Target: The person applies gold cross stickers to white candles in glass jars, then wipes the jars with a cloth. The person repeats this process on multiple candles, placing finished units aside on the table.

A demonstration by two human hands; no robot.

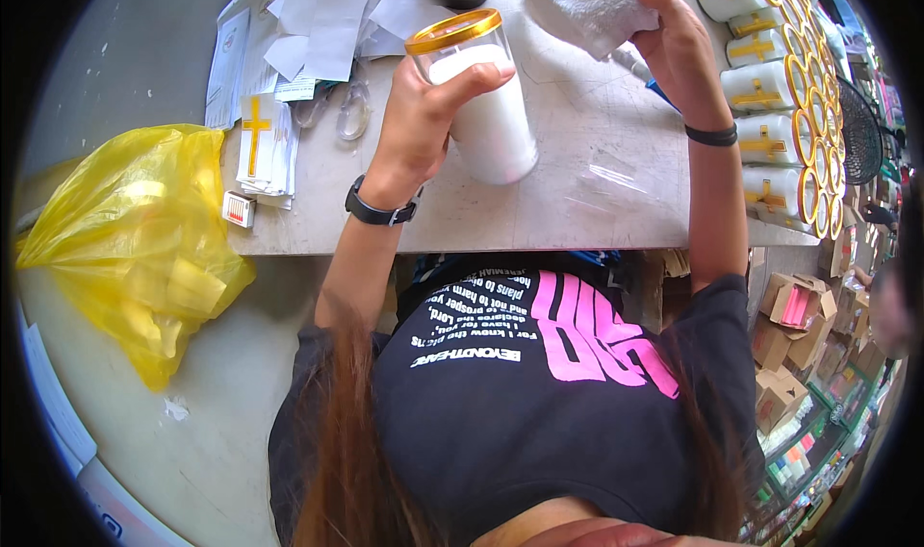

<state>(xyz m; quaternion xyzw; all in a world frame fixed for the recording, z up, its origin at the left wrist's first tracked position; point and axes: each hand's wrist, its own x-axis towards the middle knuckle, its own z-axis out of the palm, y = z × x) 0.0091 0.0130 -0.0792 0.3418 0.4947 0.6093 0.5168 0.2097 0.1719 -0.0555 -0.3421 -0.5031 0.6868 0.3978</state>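
My left hand (426, 117) is wrapped round a clear jar candle (491, 125) with white wax and a gold rim, held tilted over the table. My right hand (671, 34) pinches a light grey cloth (588, 6) up and to the right of the jar, apart from it. A tool with a blue part (660, 94) lies partly hidden behind that hand. Pieces of clear film (613, 179) rest on the table below the cloth. At the left, a stack of white labels (267, 143) bears a gold cross, with a matchbox (238, 209) beside its lower end.
Many gold-rimmed candles with crosses (758, 89) stand in rows on the right. Loose papers (336, 34) and a roll of clear tape (354, 110) lie at upper left. A yellow plastic bag (144, 244) hangs by the table's left edge. Cardboard boxes (783, 338) stand at lower right.
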